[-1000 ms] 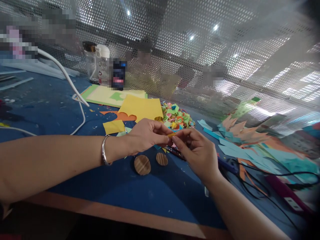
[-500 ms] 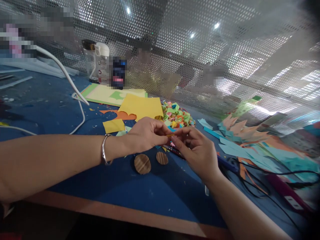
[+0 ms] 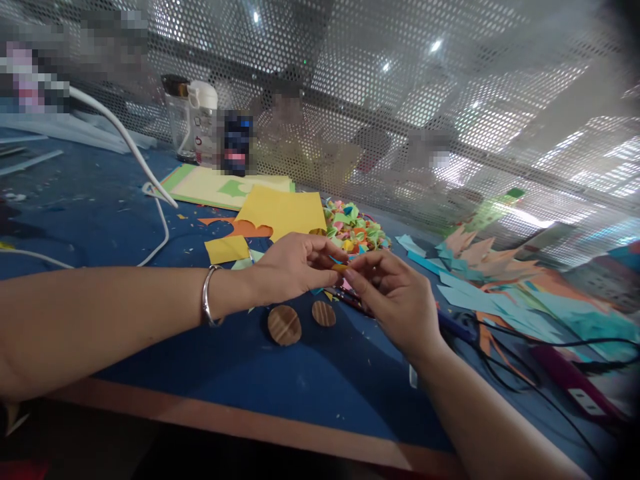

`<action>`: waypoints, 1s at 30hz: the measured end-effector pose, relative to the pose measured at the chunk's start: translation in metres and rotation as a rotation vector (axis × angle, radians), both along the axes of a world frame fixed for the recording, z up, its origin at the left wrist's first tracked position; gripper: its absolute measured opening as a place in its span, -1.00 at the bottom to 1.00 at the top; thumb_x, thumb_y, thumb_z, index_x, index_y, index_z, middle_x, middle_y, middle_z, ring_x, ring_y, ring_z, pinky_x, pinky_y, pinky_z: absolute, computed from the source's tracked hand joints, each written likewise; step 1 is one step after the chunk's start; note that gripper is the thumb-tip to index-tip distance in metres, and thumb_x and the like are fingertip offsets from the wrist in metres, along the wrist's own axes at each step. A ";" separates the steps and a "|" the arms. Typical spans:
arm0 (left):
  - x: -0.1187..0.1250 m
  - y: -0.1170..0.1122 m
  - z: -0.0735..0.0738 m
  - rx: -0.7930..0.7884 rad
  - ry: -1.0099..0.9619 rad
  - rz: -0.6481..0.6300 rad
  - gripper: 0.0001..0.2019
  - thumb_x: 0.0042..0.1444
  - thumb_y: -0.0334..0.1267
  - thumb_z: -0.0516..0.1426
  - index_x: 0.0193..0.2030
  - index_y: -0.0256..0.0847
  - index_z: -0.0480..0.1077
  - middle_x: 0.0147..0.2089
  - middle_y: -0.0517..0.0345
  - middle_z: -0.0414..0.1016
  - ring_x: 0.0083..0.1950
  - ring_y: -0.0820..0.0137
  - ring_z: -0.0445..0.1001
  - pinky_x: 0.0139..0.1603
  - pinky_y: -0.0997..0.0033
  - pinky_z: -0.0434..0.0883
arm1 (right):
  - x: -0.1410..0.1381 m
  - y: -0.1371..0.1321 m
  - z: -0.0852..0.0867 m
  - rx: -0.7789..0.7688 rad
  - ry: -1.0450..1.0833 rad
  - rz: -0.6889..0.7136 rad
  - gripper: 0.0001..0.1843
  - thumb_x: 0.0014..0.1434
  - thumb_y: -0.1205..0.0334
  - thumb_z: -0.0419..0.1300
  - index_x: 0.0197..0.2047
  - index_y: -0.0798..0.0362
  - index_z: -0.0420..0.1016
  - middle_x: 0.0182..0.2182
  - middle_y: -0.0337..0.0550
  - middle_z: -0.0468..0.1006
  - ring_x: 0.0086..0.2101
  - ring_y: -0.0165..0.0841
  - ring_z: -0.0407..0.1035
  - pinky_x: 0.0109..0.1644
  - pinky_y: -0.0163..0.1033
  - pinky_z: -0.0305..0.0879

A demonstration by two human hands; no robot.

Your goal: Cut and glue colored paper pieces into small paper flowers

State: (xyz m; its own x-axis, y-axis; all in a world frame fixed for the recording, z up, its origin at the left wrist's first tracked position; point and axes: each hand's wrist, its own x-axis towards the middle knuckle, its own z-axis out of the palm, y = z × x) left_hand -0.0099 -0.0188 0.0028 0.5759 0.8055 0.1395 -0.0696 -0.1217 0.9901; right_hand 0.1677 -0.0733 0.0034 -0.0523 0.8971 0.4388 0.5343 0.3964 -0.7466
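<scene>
The counter (image 3: pixel 240 380) is blue, with a reddish-brown front edge. Nearest on it lie 2 brown striped discs, a larger disc (image 3: pixel 285 325) at left and a smaller disc (image 3: pixel 324 314) at right, flat and apart. At far right, a purple power strip (image 3: pixel 570 381) lies beside black cables (image 3: pixel 517 383).

Above and just beyond the discs, the left hand (image 3: pixel 295 270) and right hand (image 3: pixel 400 303) meet nearly tip to tip. A small yellow paper piece (image 3: pixel 340 268) is between them; the fingers of each are pinched narrow on it. A silver bracelet (image 3: pixel 206 297) circles the left wrist.

Beyond the left hand lie a yellow scrap (image 3: pixel 226 249), an orange cut-out sheet (image 3: pixel 253 229) and a larger yellow sheet (image 3: pixel 285 208). To its right is a heap of multicoloured paper bits (image 3: pixel 363 230). Light-blue cuttings (image 3: pixel 480 297) lie further right.

Farther back are pale yellow and green sheets (image 3: pixel 200 187), then 2 upright bottles (image 3: pixel 204 133) side by side. Behind stands a perforated metal panel (image 3: pixel 350 60).
</scene>
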 end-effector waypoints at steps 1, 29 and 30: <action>0.000 0.000 0.001 -0.016 -0.001 -0.028 -0.77 -0.04 -0.41 0.29 -0.18 -0.29 0.51 -0.31 0.11 0.62 -0.28 0.47 0.57 -0.16 0.46 0.46 | 0.000 0.000 0.000 -0.006 0.006 0.003 -0.79 0.20 0.07 0.27 -0.31 0.03 0.44 -0.58 -0.32 0.42 -0.65 -0.50 0.23 -0.62 -0.36 0.13; -0.014 0.016 0.005 0.258 0.174 -0.207 -0.80 0.14 -0.15 0.24 -0.31 -0.26 0.58 -0.36 0.07 0.62 -0.32 0.41 0.57 -0.26 0.48 0.44 | 0.008 0.004 -0.001 -0.266 0.299 0.161 -0.72 0.12 0.04 0.38 -0.32 0.08 0.49 -0.66 -0.39 0.34 -0.68 -0.55 0.13 -0.63 -0.39 0.01; -0.015 0.018 0.008 0.345 0.235 -0.187 -0.80 0.16 -0.16 0.22 -0.28 -0.25 0.59 -0.34 0.08 0.62 -0.31 0.42 0.56 -0.26 0.49 0.42 | 0.008 0.005 -0.002 -0.270 0.307 0.159 -0.73 0.12 0.05 0.38 -0.33 0.08 0.48 -0.67 -0.39 0.33 -0.69 -0.56 0.12 -0.62 -0.39 0.00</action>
